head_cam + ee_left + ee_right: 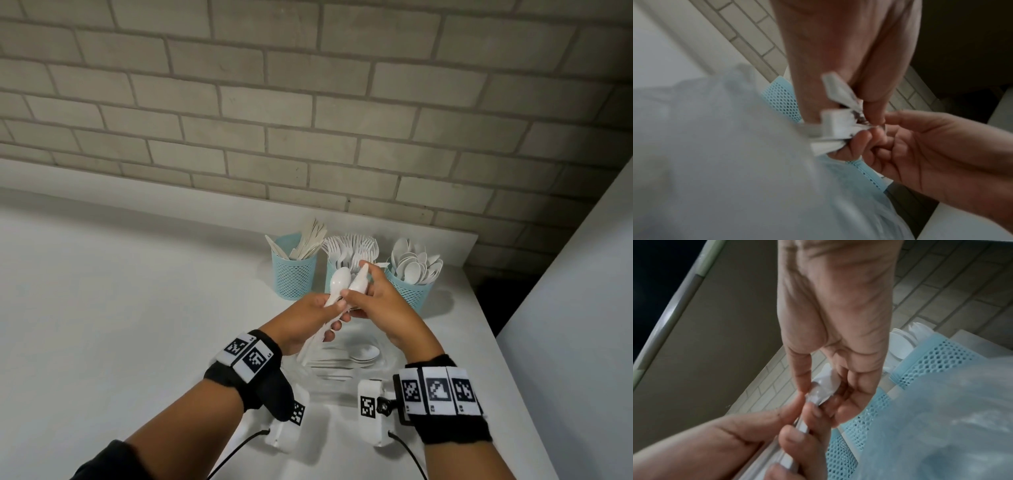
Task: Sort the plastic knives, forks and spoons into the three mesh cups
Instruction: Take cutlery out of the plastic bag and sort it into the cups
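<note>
Three blue mesh cups stand at the back: the knife cup [293, 274] on the left, the fork cup [331, 270] in the middle, the spoon cup [409, 291] on the right. In front of the fork cup my left hand [334, 315] grips the handles of a few white spoons [340, 279], bowls up. My right hand [356, 291] pinches the bowl of one of these spoons [359, 278]. In the right wrist view the right hand's fingers [801, 382] close on that spoon [825, 384]. The handle ends [836, 123] show in the left wrist view.
Below the hands lies a clear plastic bag [387, 363] with more white spoons [363, 353] in it. A brick wall [308, 120] rises behind the cups. The white counter [120, 308] ends just right of the spoon cup, beside a white panel [582, 308].
</note>
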Available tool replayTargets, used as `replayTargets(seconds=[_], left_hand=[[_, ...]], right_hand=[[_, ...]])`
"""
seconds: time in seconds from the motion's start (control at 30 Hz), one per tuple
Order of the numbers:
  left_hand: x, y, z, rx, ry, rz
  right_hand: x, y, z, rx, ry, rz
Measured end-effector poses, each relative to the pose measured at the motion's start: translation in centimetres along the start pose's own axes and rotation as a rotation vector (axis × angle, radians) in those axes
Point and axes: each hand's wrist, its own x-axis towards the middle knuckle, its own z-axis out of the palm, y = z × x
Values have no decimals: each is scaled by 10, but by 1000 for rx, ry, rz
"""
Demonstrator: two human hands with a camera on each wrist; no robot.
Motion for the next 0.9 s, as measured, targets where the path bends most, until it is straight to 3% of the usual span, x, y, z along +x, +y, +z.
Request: replayTargets(seconds=[0.13,0.43,0.57,0.9], left_hand=[[-1,0,-1,-114,-16,-40],[-2,-1,-1,-140,35,-67],[-4,-2,-1,-54,84,-59],[0,-9,8,329,114,12]], right_hand=[[1,4,-2,56,31,49],[-2,2,-4,170,52,52],[1,4,-9,205,143,70],[1,3,2,242,161,93]])
